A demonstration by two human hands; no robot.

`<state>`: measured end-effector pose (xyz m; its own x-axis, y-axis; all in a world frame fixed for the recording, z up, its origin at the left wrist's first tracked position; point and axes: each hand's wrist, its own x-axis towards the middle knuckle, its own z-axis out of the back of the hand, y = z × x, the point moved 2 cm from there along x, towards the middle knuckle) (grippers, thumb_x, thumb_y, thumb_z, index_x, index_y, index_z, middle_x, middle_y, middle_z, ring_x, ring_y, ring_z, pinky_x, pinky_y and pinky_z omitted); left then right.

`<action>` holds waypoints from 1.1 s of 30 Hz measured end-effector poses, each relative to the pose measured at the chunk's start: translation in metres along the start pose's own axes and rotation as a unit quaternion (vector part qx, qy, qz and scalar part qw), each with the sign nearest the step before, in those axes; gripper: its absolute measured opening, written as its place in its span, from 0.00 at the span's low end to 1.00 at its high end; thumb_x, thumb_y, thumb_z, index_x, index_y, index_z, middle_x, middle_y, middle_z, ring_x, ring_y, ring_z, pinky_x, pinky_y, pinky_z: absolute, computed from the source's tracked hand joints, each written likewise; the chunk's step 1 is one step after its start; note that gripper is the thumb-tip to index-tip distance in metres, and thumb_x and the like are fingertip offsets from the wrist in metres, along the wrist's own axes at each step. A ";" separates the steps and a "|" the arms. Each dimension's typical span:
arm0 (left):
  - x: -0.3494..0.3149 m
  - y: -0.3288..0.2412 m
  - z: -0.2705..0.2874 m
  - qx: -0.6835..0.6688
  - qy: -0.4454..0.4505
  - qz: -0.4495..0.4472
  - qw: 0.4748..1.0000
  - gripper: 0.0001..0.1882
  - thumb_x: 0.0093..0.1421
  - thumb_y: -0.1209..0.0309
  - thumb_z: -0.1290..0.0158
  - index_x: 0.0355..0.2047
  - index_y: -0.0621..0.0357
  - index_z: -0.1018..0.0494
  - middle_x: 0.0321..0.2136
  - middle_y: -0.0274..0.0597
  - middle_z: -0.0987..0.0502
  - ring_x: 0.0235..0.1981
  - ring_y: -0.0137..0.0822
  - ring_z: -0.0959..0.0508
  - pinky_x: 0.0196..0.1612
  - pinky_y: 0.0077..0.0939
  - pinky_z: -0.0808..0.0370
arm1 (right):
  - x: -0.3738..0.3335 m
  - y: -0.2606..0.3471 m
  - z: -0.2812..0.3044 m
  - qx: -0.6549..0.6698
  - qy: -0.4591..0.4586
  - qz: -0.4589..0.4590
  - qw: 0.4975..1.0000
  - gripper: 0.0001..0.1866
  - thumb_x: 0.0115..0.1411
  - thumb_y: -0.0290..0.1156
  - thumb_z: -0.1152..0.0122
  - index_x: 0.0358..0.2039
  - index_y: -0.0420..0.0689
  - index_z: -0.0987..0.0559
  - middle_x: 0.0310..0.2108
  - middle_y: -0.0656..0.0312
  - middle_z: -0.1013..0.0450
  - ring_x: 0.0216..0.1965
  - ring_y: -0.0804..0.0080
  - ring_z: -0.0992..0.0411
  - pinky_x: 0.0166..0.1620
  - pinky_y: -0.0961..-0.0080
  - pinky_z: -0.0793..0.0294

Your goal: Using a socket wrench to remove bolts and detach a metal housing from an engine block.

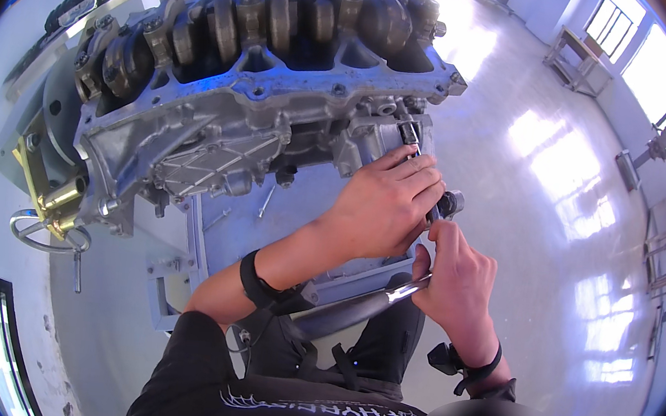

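An engine block [257, 91] sits above a grey metal stand [192, 241], its crankshaft [221, 24] facing up. Near the stand's right side, a slim metal rod [433, 214] slants down from the block's right end. The left hand [387, 203] lies over the rod with bent fingers; whether they grip it cannot be told. The right hand [459, 273] is closed, fingers curled about the rod's lower end. Just beside it is a grey bar [350, 312] with a shiny tip. Beyond the stand's left side hangs a handwheel [49, 248] under a brass-coloured bracket [32, 170].
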<state>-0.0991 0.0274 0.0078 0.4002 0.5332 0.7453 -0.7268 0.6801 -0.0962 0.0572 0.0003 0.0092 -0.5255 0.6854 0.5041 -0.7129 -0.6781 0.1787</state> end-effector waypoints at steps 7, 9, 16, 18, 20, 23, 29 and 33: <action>0.002 -0.002 -0.002 -0.007 -0.012 0.005 1.000 0.20 0.42 0.77 0.48 0.39 0.65 0.24 0.41 0.45 0.23 0.49 0.43 0.24 0.58 0.42 0.31 | -0.013 -0.022 -0.012 0.590 0.041 -0.253 0.766 0.09 0.67 0.34 0.50 0.33 0.45 0.35 0.22 0.59 0.29 0.15 0.73 0.33 0.16 0.78 0.39; 0.001 0.000 -0.004 -0.005 -0.020 0.004 1.000 0.19 0.43 0.77 0.48 0.39 0.65 0.24 0.41 0.45 0.23 0.49 0.43 0.24 0.58 0.42 0.31 | -0.013 -0.020 -0.012 0.668 0.030 -0.287 0.685 0.09 0.68 0.36 0.53 0.33 0.44 0.35 0.21 0.58 0.29 0.14 0.73 0.34 0.16 0.80 0.40; -0.002 -0.003 -0.004 -0.006 -0.026 0.004 1.000 0.19 0.44 0.76 0.47 0.40 0.64 0.24 0.41 0.46 0.24 0.50 0.43 0.25 0.59 0.42 0.31 | -0.021 -0.027 -0.032 0.885 0.044 -0.378 0.267 0.10 0.68 0.36 0.56 0.34 0.43 0.34 0.20 0.55 0.30 0.15 0.74 0.35 0.16 0.81 0.41; -0.002 -0.002 -0.005 0.023 -0.026 -0.011 0.999 0.18 0.46 0.70 0.45 0.39 0.65 0.25 0.39 0.47 0.24 0.51 0.43 0.27 0.61 0.39 0.36 | -0.018 -0.024 -0.033 0.902 0.060 -0.366 0.221 0.08 0.67 0.35 0.55 0.35 0.44 0.34 0.20 0.55 0.30 0.15 0.74 0.35 0.16 0.81 0.40; -0.002 -0.002 -0.002 0.016 -0.023 -0.005 1.000 0.19 0.45 0.73 0.46 0.40 0.64 0.25 0.41 0.46 0.24 0.51 0.43 0.26 0.60 0.41 0.34 | -0.012 -0.023 -0.022 0.732 -0.053 -0.341 0.587 0.05 0.66 0.32 0.55 0.35 0.45 0.34 0.19 0.58 0.30 0.15 0.74 0.34 0.16 0.81 0.40; -0.001 -0.003 0.000 0.005 -0.014 0.000 1.000 0.20 0.44 0.75 0.46 0.41 0.64 0.25 0.42 0.45 0.24 0.51 0.44 0.26 0.60 0.43 0.33 | -0.011 -0.019 -0.015 0.425 -0.072 -0.234 0.871 0.01 0.60 0.26 0.52 0.33 0.45 0.32 0.19 0.60 0.30 0.15 0.69 0.32 0.16 0.80 0.40; -0.004 0.000 -0.004 0.015 -0.017 -0.005 1.000 0.20 0.43 0.72 0.45 0.40 0.64 0.26 0.42 0.46 0.24 0.52 0.45 0.26 0.60 0.43 0.34 | -0.004 0.019 -0.008 -0.076 -0.046 0.003 0.996 0.10 0.48 0.16 0.48 0.32 0.42 0.32 0.20 0.61 0.33 0.17 0.61 0.35 0.21 0.76 0.37; -0.003 -0.002 -0.005 0.014 -0.003 -0.005 1.000 0.21 0.42 0.72 0.45 0.39 0.65 0.26 0.42 0.47 0.24 0.52 0.45 0.27 0.61 0.43 0.35 | -0.009 0.003 -0.009 0.060 -0.095 -0.005 0.994 0.10 0.46 0.20 0.45 0.31 0.43 0.31 0.22 0.60 0.32 0.18 0.64 0.32 0.20 0.71 0.37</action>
<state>-0.0957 0.0268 0.0025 0.4049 0.5235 0.7497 -0.7385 0.6707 -0.0694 0.0561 -0.0057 -0.0023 -0.4132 0.6377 0.6501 -0.6507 -0.7062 0.2791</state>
